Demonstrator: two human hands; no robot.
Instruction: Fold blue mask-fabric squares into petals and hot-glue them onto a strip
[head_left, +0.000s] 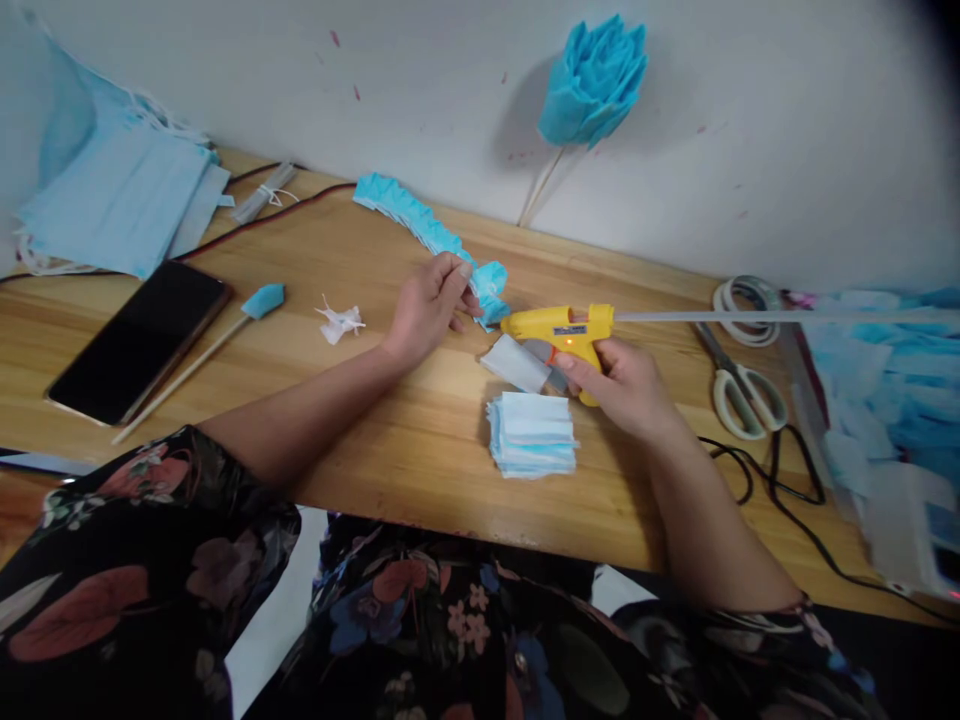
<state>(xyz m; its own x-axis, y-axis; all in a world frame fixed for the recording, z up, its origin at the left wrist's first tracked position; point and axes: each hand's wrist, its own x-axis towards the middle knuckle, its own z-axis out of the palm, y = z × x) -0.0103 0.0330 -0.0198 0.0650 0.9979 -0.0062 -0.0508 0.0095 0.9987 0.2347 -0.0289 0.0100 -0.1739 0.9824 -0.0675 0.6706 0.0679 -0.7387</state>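
My right hand [619,385] grips a yellow glue gun [562,325] by its handle, and a long clear glue stick [750,316] sticks out of its back. The nozzle points left, right by a small blue fabric piece [491,285]. My left hand [435,300] pinches that piece between thumb and fingers. Behind the left hand, a row of folded blue pieces [409,212] curves away to the back left. Below the gun lie a pale fabric square [516,362] and a stack of cut mask squares [532,435].
A blue fabric flower [592,80] on a stick leans at the wall. Leftward are face masks [127,190], a phone [139,340], a blue-tipped stick [187,375] and white scraps [340,320]. Rightward are scissors [746,390], tape rolls [746,300], a black cord [795,520] and a container of blue pieces [885,380].
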